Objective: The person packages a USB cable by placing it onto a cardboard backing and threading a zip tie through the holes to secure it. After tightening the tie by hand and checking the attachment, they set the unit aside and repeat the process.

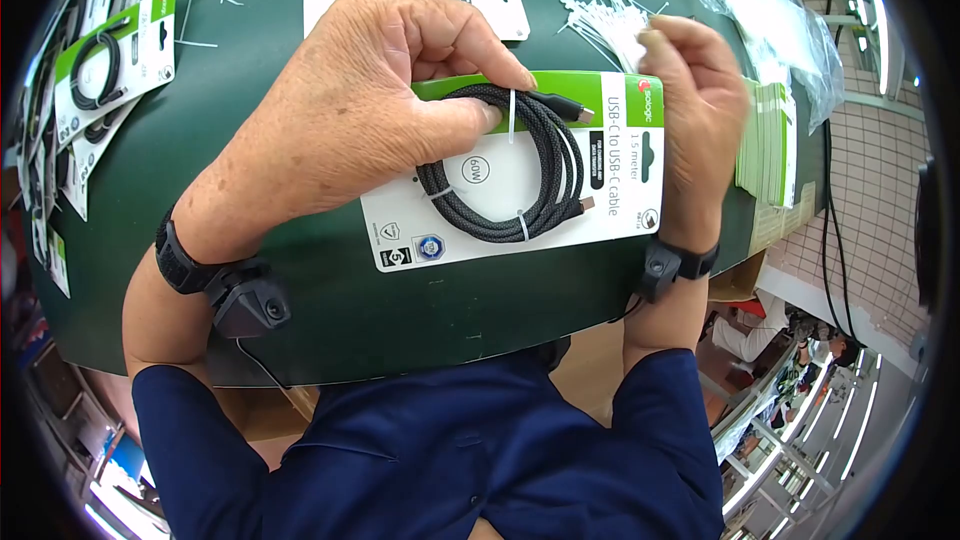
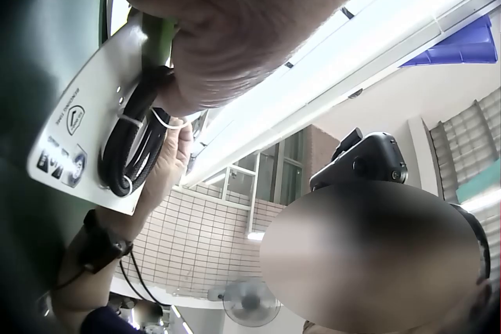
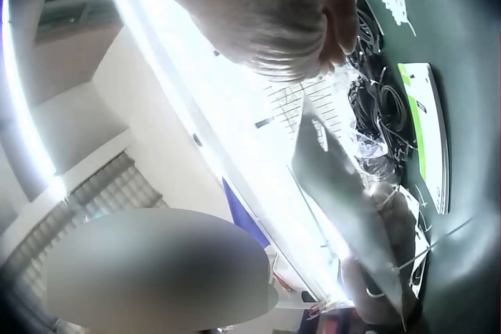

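The left hand pinches the coiled USB-C cable against its backing card, above the worktop; the card's long axis runs left to right. The right hand, fingers curled, is beside the card's right end, near loose cable ties; its fingertip contents cannot be determined. A clear bag lies far right.

**Inside a Packing Workshop**

We take this for a small packing workshop or factory floor. On a broad green work table we see many carded cables heaped along one side, a loose pile of white ties, a thick stack of cards and a clear plastic bag. Around it we find long tube lights, a round fan and plain square tiles.
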The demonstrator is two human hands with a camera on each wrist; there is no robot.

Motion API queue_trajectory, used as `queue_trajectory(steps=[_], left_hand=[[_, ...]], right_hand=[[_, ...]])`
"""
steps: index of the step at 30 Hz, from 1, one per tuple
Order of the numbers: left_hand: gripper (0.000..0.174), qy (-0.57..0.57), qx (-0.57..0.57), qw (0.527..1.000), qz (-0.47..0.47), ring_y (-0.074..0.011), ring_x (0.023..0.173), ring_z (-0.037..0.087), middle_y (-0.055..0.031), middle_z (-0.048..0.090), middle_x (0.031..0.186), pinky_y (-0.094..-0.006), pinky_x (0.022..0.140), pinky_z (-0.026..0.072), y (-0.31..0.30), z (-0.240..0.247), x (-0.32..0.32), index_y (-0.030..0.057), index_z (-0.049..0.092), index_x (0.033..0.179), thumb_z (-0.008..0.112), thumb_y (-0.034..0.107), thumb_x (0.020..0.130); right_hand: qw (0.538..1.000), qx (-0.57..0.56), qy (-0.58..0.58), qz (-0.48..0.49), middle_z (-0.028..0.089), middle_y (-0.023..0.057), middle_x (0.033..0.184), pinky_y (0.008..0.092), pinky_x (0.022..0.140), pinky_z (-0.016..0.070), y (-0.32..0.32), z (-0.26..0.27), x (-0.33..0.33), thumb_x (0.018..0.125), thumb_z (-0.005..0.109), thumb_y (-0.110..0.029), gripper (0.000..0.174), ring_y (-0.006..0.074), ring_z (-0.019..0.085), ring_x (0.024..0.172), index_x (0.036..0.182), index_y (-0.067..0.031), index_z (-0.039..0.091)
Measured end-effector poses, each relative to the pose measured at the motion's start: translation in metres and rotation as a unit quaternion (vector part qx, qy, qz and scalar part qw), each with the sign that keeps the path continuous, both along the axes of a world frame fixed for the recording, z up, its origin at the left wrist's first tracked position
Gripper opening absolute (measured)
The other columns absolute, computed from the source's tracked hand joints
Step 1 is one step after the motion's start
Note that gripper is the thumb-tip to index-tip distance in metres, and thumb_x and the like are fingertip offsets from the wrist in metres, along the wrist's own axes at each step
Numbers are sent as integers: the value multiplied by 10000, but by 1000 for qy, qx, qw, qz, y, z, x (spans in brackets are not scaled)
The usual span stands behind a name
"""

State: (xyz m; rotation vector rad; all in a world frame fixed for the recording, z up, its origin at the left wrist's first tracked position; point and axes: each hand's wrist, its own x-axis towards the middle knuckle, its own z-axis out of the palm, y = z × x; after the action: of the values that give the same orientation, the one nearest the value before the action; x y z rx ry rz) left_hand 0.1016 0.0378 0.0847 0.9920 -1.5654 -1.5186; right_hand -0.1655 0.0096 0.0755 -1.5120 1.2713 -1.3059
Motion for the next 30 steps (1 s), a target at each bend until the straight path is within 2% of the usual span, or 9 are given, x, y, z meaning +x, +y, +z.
queue_trajectory(steps=[1, 3, 7, 11, 16, 19, 24, 27, 30], left_hand=[[276, 0, 0, 1000, 1, -122, 994, 718, -80, 742, 1045, -259, 926, 575, 1, 1, 0, -66, 734, 1044, 613, -95, 798], [281, -1, 2, 1000, 3, -129, 998, 722, -81, 742, 1050, -262, 934, 576, 2, 3, 0, -67, 733, 1044, 611, -97, 792], [289, 1, 13, 1000, 10, -136, 1021, 723, -81, 745, 1056, -271, 961, 573, 2, 8, 1, -68, 732, 1043, 614, -102, 782], [289, -6, -6, 1000, 18, -141, 1042, 723, -82, 748, 1061, -275, 989, 565, 2, 9, 1, -64, 734, 1040, 616, -102, 779], [283, -14, -43, 999, 29, -139, 1047, 720, -79, 750, 1060, -275, 1003, 558, 3, 5, 1, -60, 738, 1034, 612, -103, 785], [274, -2, -48, 998, 35, -135, 1045, 719, -76, 751, 1054, -276, 1009, 557, 4, 3, -1, -57, 742, 1029, 611, -104, 793], [271, -4, -42, 998, 36, -126, 1042, 715, -70, 750, 1043, -274, 1005, 557, 5, 0, -2, -55, 742, 1028, 610, -106, 797], [268, 1, -50, 998, 41, -120, 1026, 716, -67, 747, 1033, -263, 977, 564, 6, -1, -4, -55, 742, 1026, 611, -107, 799], [265, 0, -44, 999, 30, -117, 1011, 717, -64, 745, 1028, -256, 956, 568, 5, -1, -2, -54, 742, 1024, 611, -107, 799]], right_hand=[[1000, 0, -1, -3, 725, 35, 945, 216, 713, 558, 0, -2, 0, 960, 724, -3, 139, 93, 684, 797, 1098, 13, 715], [952, 189, -150, 188, 724, 63, 1011, 250, 813, 570, 3, -8, 5, 957, 737, -53, 266, 137, 703, 895, 1207, 24, 685], [927, 129, -143, 323, 719, 103, 1172, 310, 908, 575, 12, -37, 17, 936, 759, -89, 421, 192, 702, 1048, 1326, 11, 638], [928, 255, -151, 226, 684, 131, 1322, 364, 977, 568, 38, -59, -8, 906, 788, -131, 549, 233, 681, 1166, 1400, 6, 594], [956, 137, 48, 256, 677, 134, 1363, 362, 977, 580, 36, -66, -16, 879, 810, -123, 635, 223, 678, 1202, 1446, 6, 554], [934, 192, -130, 271, 683, 137, 1352, 353, 951, 601, 42, -64, -14, 877, 827, -197, 736, 213, 673, 1222, 1502, 5, 495], [923, 256, -25, 286, 650, 167, 1396, 353, 946, 615, 40, -63, -18, 940, 770, -333, 771, 230, 667, 1241, 1545, 1, 430], [863, 393, -250, 197, 609, 196, 1435, 363, 964, 612, 45, -44, 4, 983, 688, -450, 770, 261, 668, 1237, 1546, 0, 417], [828, 367, -336, 260, 599, 187, 1427, 374, 1022, 580, 33, -49, 6, 985, 704, -382, 722, 261, 660, 1237, 1539, -8, 429]])
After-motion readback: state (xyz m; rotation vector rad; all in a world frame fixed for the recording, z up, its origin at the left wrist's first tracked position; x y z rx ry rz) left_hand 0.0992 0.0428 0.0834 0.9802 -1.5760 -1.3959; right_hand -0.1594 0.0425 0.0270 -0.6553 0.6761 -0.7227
